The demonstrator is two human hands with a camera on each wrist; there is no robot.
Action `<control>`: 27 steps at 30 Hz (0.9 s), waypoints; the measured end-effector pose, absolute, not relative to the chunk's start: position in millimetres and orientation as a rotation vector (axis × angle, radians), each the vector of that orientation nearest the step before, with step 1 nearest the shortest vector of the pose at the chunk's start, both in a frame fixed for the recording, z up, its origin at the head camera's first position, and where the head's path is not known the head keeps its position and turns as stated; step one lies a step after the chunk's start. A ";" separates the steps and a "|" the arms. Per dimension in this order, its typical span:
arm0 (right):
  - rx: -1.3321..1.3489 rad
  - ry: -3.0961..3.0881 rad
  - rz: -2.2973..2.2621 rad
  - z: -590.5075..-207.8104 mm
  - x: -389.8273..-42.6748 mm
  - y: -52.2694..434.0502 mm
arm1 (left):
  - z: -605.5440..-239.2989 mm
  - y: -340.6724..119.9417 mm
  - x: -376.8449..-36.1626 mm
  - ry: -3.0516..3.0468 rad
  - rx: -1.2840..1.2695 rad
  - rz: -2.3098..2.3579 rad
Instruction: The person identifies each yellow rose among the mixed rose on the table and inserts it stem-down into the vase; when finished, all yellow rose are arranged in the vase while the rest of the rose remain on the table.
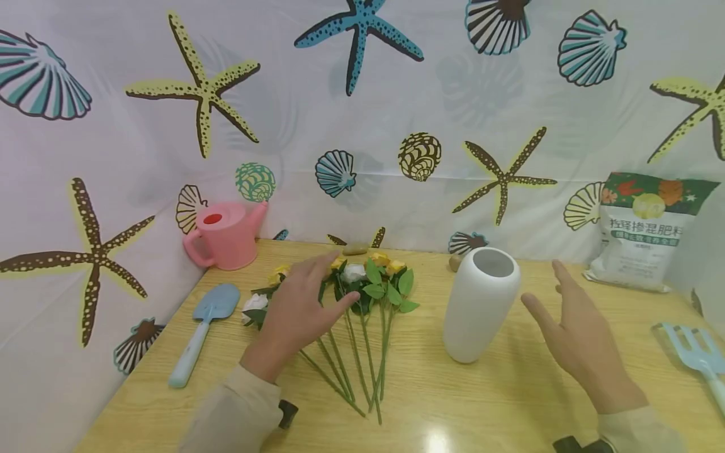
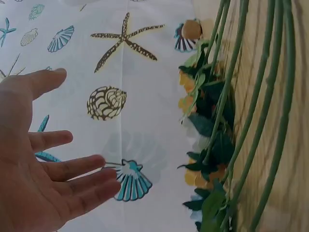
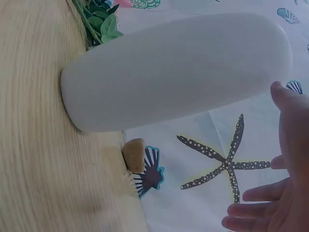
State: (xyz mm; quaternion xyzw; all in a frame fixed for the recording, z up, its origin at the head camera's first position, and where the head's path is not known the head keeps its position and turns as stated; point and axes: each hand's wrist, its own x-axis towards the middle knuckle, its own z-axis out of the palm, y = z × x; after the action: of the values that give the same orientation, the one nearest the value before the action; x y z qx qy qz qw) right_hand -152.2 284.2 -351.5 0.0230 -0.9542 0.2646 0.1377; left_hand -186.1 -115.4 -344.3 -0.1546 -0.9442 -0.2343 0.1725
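Note:
In the head view a white vase (image 1: pixel 474 314) stands upright on the wooden table. My right hand (image 1: pixel 586 343) is just to its right, fingers spread and holding nothing. The right wrist view shows the thumb beside the upper end of the vase (image 3: pixel 178 72). Left of the vase lie several artificial flowers (image 1: pixel 362 308), yellow and white blooms toward the back and green stems toward me. Above them my left hand (image 1: pixel 297 308) hovers with extended fingers, hiding some blooms. The left wrist view has the hand (image 2: pixel 58 169) with nothing in it, apart from the stems (image 2: pixel 263 106).
A pink watering can (image 1: pixel 229 242) stands at the back left, a blue trowel (image 1: pixel 206 321) in front of it. At right are a fertilizer bag (image 1: pixel 646 233) and a light-blue hand fork (image 1: pixel 693 352). Small stones (image 1: pixel 355 249) lie along the patterned cloth (image 1: pixel 385 207) behind.

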 end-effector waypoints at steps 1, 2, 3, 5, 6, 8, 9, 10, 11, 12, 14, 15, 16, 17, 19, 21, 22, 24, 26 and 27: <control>0.086 -2.725 0.834 -351.3 -151.3 281.8 | -346.4 -110.7 -184.7 -2.679 -0.452 -0.765; 0.104 -2.693 0.893 -351.5 -150.0 279.2 | -348.7 -105.8 -183.4 -2.683 -0.461 -0.864; 0.121 -2.659 0.941 -352.0 -148.9 276.5 | -351.0 -100.9 -182.0 -2.696 -0.465 -0.944; 0.155 -2.594 1.036 -353.4 -147.2 270.4 | -357.0 -91.9 -180.5 -2.732 -0.481 -1.079; 0.173 -2.566 1.078 -354.2 -146.5 267.4 | -360.4 -88.0 -179.9 -2.753 -0.489 -1.132; 0.202 -2.512 1.157 -355.8 -145.6 261.3 | -366.7 -81.8 -178.6 -2.803 -0.506 -1.198; 0.216 -2.485 1.195 -356.7 -145.5 258.4 | -370.1 -79.7 -178.2 -2.829 -0.521 -1.211; 0.229 -2.462 1.236 -357.6 -145.3 255.4 | -373.6 -78.0 -178.0 -2.854 -0.535 -1.231; 0.239 -2.447 1.268 -358.6 -145.1 252.9 | -377.0 -76.7 -177.8 -2.877 -0.553 -1.231; 0.245 -2.438 1.294 -359.3 -144.8 250.4 | -380.2 -75.7 -177.5 -2.899 -0.570 -1.232; 0.244 -2.438 1.316 -360.3 -144.5 246.7 | -385.6 -74.6 -177.1 -2.936 -0.598 -1.230; 0.239 -2.445 1.316 -360.7 -144.4 245.4 | -387.9 -74.3 -176.8 -2.951 -0.615 -1.225; 0.235 -2.451 1.321 -360.9 -144.3 244.4 | -389.6 -74.1 -176.4 -2.964 -0.626 -1.222; 0.233 -2.455 1.322 -361.2 -144.2 243.7 | -391.3 -74.0 -175.9 -2.975 -0.642 -1.209; 0.232 -2.460 1.328 -362.0 -144.5 243.2 | -393.8 -74.1 -174.8 -2.988 -0.666 -1.205; 0.231 -2.450 1.348 -362.8 -144.9 242.3 | -395.3 -74.1 -173.9 -2.995 -0.691 -1.188; 0.233 -2.444 1.359 -363.5 -145.2 241.9 | -395.4 -74.1 -173.4 -3.002 -0.695 -1.192; 0.231 -2.443 1.367 -364.4 -145.4 240.8 | -396.3 -73.6 -173.2 -3.012 -0.704 -1.190; 0.232 -2.436 1.366 -365.6 -145.3 239.2 | -397.4 -72.7 -173.6 -3.027 -0.707 -1.193; 0.232 -2.436 1.359 -366.0 -145.3 238.9 | -398.0 -72.1 -174.0 -3.035 -0.710 -1.198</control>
State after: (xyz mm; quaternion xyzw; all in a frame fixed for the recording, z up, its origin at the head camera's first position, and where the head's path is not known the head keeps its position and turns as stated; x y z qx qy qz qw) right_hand -145.3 238.9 -366.0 0.0816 -0.8576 0.4784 0.1703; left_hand -174.0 -72.1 -398.0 -0.2117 -0.9044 -0.3570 -0.0987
